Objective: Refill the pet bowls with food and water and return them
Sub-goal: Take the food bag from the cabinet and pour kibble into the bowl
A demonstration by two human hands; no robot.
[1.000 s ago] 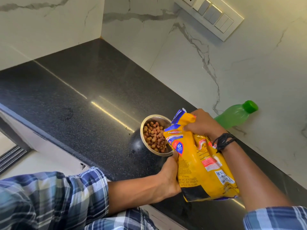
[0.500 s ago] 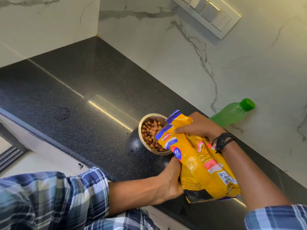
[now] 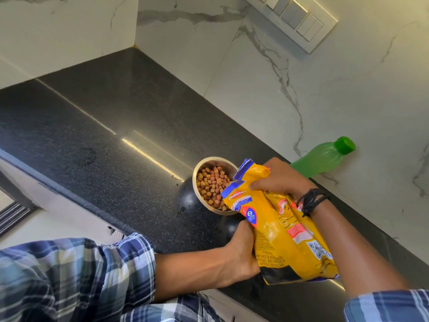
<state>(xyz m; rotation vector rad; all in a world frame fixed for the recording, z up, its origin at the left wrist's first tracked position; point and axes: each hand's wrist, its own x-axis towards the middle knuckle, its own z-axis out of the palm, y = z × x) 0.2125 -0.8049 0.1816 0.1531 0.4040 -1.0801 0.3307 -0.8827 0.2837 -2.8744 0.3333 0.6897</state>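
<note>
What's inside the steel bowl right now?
The steel bowl holds brown kibble, piled well below the rim. The yellow food bag covers its near-right edge, so that part is hidden.

Food bag point(image 3: 282, 231), yellow/blue pouch:
- Brand logo, red script on yellow band nr top edge: prob. "Pedigree", partly creased.
- Blue shield badge w/ white icon: txt too small.
- Red/white panels mid-bag: illegible.
- QR code, lower right.
- Black small print nr bottom: caps, blurred, unreadable.

No other txt legible.
</note>
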